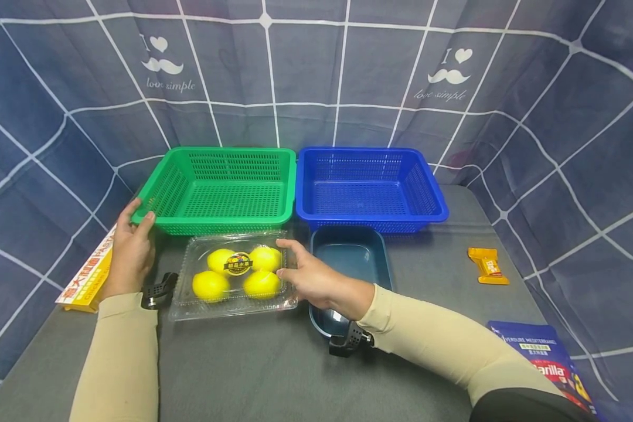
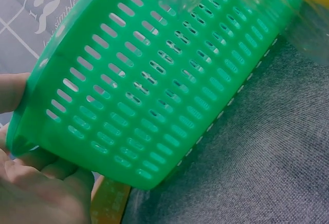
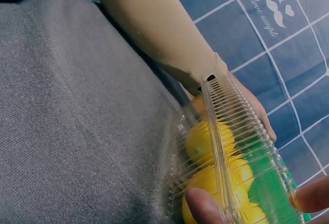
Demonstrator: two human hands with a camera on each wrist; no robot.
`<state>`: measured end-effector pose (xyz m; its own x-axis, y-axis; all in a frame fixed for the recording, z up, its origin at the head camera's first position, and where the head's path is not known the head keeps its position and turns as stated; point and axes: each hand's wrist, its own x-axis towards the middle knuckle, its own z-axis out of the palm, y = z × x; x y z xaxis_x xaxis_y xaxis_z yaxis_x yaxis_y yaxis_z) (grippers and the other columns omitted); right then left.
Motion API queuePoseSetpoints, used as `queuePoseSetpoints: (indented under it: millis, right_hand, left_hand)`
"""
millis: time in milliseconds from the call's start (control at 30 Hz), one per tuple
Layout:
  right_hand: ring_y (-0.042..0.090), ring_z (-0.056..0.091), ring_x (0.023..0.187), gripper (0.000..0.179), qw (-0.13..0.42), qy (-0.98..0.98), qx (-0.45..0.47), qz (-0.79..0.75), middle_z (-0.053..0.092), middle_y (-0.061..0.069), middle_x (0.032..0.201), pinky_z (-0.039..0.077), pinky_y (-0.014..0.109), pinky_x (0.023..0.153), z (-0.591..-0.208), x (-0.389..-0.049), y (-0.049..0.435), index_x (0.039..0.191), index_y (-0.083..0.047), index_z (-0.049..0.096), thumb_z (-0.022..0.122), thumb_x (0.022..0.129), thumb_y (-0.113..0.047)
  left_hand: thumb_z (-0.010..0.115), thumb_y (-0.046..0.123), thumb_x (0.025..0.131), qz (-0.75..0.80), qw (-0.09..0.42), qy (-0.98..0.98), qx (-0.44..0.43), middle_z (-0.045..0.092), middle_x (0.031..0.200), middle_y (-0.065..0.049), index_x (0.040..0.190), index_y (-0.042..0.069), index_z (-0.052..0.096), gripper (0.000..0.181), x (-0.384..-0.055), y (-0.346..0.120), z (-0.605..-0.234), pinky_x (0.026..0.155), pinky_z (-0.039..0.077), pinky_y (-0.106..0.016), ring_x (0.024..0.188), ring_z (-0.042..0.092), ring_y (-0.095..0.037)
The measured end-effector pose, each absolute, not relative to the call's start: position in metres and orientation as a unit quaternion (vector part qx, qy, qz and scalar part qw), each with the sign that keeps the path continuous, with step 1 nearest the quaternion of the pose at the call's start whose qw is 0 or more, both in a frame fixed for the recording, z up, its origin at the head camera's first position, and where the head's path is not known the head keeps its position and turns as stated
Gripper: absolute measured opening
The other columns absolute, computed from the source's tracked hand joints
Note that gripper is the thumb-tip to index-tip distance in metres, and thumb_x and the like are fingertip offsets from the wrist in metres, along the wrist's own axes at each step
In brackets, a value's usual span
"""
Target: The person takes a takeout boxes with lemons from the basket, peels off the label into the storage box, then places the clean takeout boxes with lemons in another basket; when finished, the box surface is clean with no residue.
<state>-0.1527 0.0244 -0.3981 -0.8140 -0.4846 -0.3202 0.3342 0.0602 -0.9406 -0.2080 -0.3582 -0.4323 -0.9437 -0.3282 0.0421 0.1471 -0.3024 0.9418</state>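
Just before a green slotted plastic basket, gripped at its rim by the left hand, is one clear plastic box of four yellow fruits, pinched by the right hand, handling seemingly underway, outside both that and a blue slotted basket.

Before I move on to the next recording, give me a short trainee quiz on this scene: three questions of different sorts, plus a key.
1. Count: in the head view, how many round yellow fruits show inside the clear plastic lidded box?
2. True or false: the left hand grips the rim of the green perforated plastic basket.
3. Choose: in the head view, where does the small orange wrapped packet lie relative to the dark teal rectangular tray? A) left of it; B) inside it; C) right of it.

Key: 1. Four. 2. True. 3. C.
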Motion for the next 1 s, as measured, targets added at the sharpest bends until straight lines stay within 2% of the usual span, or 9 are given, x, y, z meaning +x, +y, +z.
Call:
queuePoseSetpoints:
  millis: [200, 333, 433, 500, 600, 733, 800, 900, 1000]
  right_hand:
    - [0.036, 0.061, 0.101, 0.067, 0.309, 0.659, -0.056, -0.684, 0.023, 0.026, 0.162, 0.051, 0.033, 0.062, -0.398, -0.153, 0.022, 0.161, -0.025, 0.035, 0.053, 0.105, 0.005]
    - [0.03, 0.057, 0.089, 0.067, 0.308, 0.661, -0.06, -0.681, 0.022, 0.025, 0.161, 0.048, 0.03, 0.059, -0.399, -0.152, 0.02, 0.162, -0.024, 0.034, 0.053, 0.105, 0.006]
    - [0.027, 0.054, 0.081, 0.067, 0.306, 0.662, -0.06, -0.682, 0.016, 0.023, 0.164, 0.046, 0.029, 0.058, -0.399, -0.152, 0.018, 0.162, -0.023, 0.034, 0.053, 0.105, 0.006]
    - [0.027, 0.053, 0.081, 0.067, 0.306, 0.662, -0.058, -0.682, 0.015, 0.023, 0.165, 0.046, 0.028, 0.057, -0.398, -0.152, 0.017, 0.162, -0.023, 0.035, 0.053, 0.105, 0.006]
    - [0.031, 0.056, 0.088, 0.066, 0.305, 0.663, -0.056, -0.682, 0.015, 0.022, 0.165, 0.046, 0.029, 0.056, -0.399, -0.152, 0.017, 0.161, -0.023, 0.035, 0.054, 0.104, 0.007]
    - [0.034, 0.056, 0.095, 0.067, 0.301, 0.667, -0.055, -0.679, 0.017, 0.021, 0.165, 0.045, 0.03, 0.056, -0.399, -0.151, 0.018, 0.161, -0.023, 0.036, 0.055, 0.104, 0.007]
    - [0.035, 0.056, 0.097, 0.067, 0.301, 0.669, -0.055, -0.677, 0.018, 0.022, 0.164, 0.044, 0.03, 0.057, -0.399, -0.151, 0.019, 0.161, -0.024, 0.036, 0.055, 0.104, 0.007]
    - [0.036, 0.057, 0.099, 0.068, 0.3, 0.671, -0.055, -0.676, 0.019, 0.023, 0.164, 0.045, 0.03, 0.056, -0.399, -0.151, 0.02, 0.162, -0.023, 0.035, 0.055, 0.104, 0.006]
    - [0.037, 0.057, 0.098, 0.068, 0.3, 0.671, -0.054, -0.675, 0.022, 0.025, 0.163, 0.045, 0.03, 0.056, -0.397, -0.151, 0.021, 0.162, -0.024, 0.034, 0.055, 0.104, 0.006]
  left_hand:
    - [0.065, 0.015, 0.107, -0.785, 0.145, -0.596, 0.093, 0.05, 0.075, 0.003, 0.165, 0.016, 0.032, 0.067, -0.206, -0.36, -0.429, 0.034, 0.029, -0.02, 0.038, 0.035, -0.005]
    - [0.064, 0.019, 0.107, -0.73, 0.152, -0.656, 0.117, 0.056, 0.102, 0.004, 0.166, 0.014, 0.032, 0.067, -0.203, -0.362, -0.424, 0.059, 0.046, -0.015, 0.072, 0.053, -0.001]
    - [0.061, 0.028, 0.108, -0.643, 0.152, -0.738, 0.137, 0.052, 0.124, 0.005, 0.167, 0.016, 0.032, 0.067, -0.201, -0.365, -0.421, 0.08, 0.042, -0.013, 0.098, 0.048, -0.004]
    - [0.059, 0.036, 0.109, -0.575, 0.146, -0.792, 0.145, 0.053, 0.124, 0.002, 0.168, 0.018, 0.031, 0.068, -0.199, -0.367, -0.419, 0.08, 0.041, -0.016, 0.099, 0.047, -0.006]
    - [0.051, 0.043, 0.11, -0.522, 0.129, -0.832, 0.136, 0.054, 0.138, -0.012, 0.169, 0.015, 0.023, 0.071, -0.196, -0.371, -0.417, 0.091, 0.043, -0.017, 0.114, 0.053, -0.012]
    - [0.045, 0.048, 0.11, -0.508, 0.099, -0.847, 0.122, 0.026, 0.167, -0.026, 0.17, 0.011, 0.008, 0.079, -0.184, -0.372, -0.408, 0.12, 0.03, -0.035, 0.148, 0.037, -0.03]
    - [0.047, 0.048, 0.11, -0.496, 0.088, -0.856, 0.119, 0.017, 0.169, -0.026, 0.17, 0.011, 0.004, 0.083, -0.174, -0.37, -0.401, 0.122, 0.027, -0.048, 0.15, 0.028, -0.043]
    - [0.05, 0.046, 0.109, -0.474, 0.088, -0.87, 0.106, 0.018, 0.17, -0.025, 0.17, 0.012, 0.007, 0.083, -0.156, -0.361, -0.391, 0.12, 0.031, -0.052, 0.147, 0.03, -0.051]
    - [0.052, 0.038, 0.111, -0.456, 0.106, -0.882, 0.054, 0.029, 0.165, -0.029, 0.169, 0.01, 0.018, 0.073, -0.139, -0.349, -0.388, 0.112, 0.039, -0.028, 0.143, 0.038, -0.052]
